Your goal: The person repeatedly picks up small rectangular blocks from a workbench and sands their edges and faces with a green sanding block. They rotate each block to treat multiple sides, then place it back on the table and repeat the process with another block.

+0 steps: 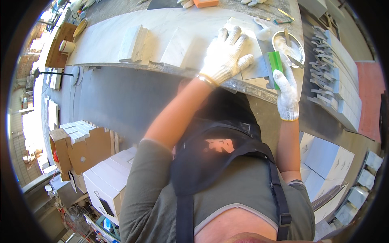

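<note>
My left hand [229, 54], in a white knit glove, lies flat with fingers spread on a pale marble-like tile [259, 67] on the workbench. In my right hand [287, 91], also gloved, is a green block [274, 67] with a grey side, held at the tile's right edge. The thumb presses on the green face; the other fingers are partly hidden behind it. Just beyond that hand stands a white round tub [299, 44] of whitish paste. A putty knife [287, 37] and a second blade [296, 61] rest in or across it.
A stack of tiles [133, 43] and another tile pile [178, 47] stand left along the bench [97, 44]. At the far edge lie an orange block [205, 3] and white gloves or gloved hands. Rows of slabs [342, 73] stand right. Cartons [107, 174] sit lower left.
</note>
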A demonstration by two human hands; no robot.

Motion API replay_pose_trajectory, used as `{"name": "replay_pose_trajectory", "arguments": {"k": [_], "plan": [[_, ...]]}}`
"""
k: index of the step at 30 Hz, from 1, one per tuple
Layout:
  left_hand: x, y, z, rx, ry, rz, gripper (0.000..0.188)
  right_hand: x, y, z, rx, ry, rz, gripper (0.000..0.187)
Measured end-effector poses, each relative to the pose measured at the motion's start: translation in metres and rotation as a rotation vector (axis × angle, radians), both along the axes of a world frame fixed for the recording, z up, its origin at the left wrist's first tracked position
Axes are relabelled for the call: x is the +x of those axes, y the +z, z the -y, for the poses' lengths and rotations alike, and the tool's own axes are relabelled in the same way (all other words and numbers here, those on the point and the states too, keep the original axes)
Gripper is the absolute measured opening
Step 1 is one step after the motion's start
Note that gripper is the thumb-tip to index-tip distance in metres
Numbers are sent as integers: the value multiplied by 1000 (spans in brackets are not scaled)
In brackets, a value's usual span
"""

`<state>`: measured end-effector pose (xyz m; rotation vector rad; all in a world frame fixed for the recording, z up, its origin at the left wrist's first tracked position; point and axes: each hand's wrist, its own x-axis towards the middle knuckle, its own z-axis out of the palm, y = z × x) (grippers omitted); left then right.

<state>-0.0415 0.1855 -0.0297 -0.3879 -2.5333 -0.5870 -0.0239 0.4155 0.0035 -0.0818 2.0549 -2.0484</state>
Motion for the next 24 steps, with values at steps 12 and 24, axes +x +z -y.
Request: {"name": "replay_pose_trajectory", "arguments": {"k": [12, 24], "plan": [[1, 4, -2, 27, -8, 72, 56, 1, -11, -8, -44, -21, 5, 63], [1, 5, -4, -53, 7, -16, 55, 4, -7, -12, -120, 40, -87, 60]]}}
